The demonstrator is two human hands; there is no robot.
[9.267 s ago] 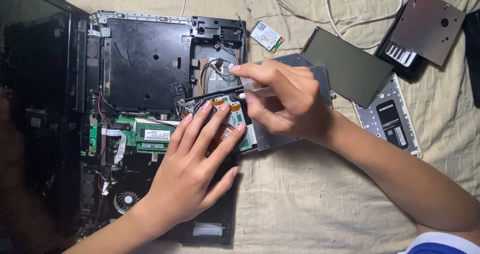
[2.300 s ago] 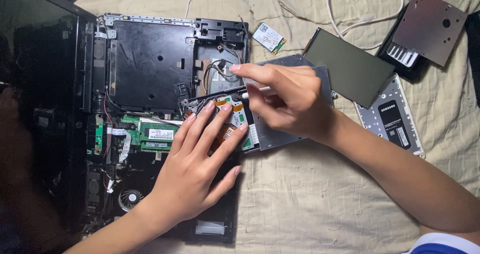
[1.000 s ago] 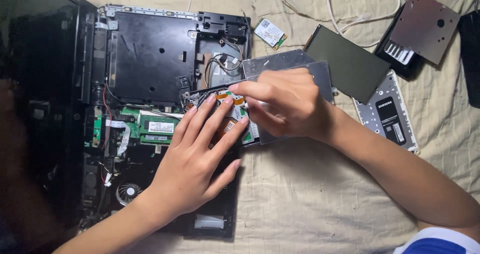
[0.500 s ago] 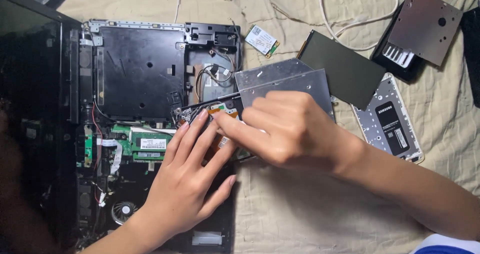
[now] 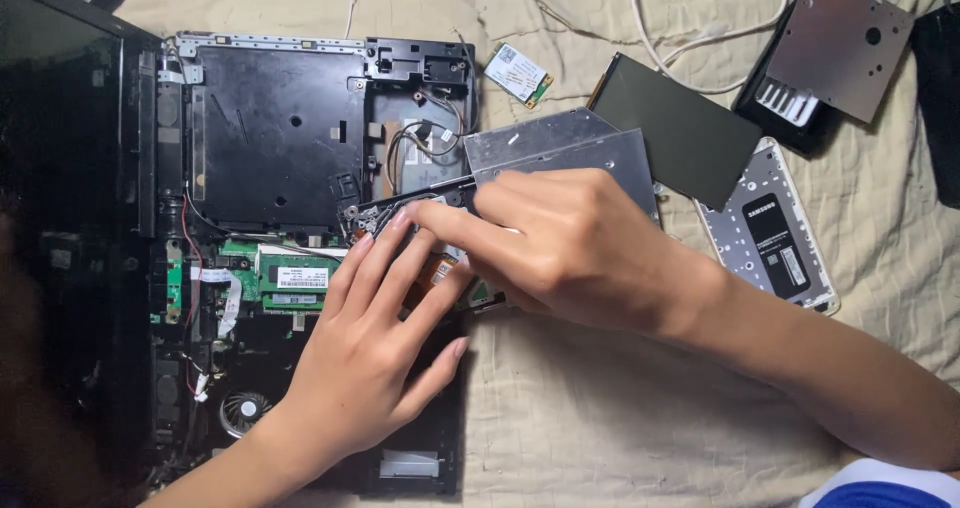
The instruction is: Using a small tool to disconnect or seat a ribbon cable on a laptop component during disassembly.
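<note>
Black plastic of the opened laptop base point(image 5: 270, 148) lies under my flat, spread left hand point(image 5: 375, 353), steadying it, while my right hand point(image 5: 570, 243), at two o'clock from it, pinches a thin dark tool point(image 5: 425, 193) at the board.

A dark laptop screen point(image 5: 60, 168) fills the nine o'clock side — black, unlit. White rectangular label point(image 5: 302, 277) on the green memory stick at centre-left. At two o'clock, a black label point(image 5: 778, 246) on a white-rimmed panel; a small white-labelled card point(image 5: 518, 73) at twelve.
</note>
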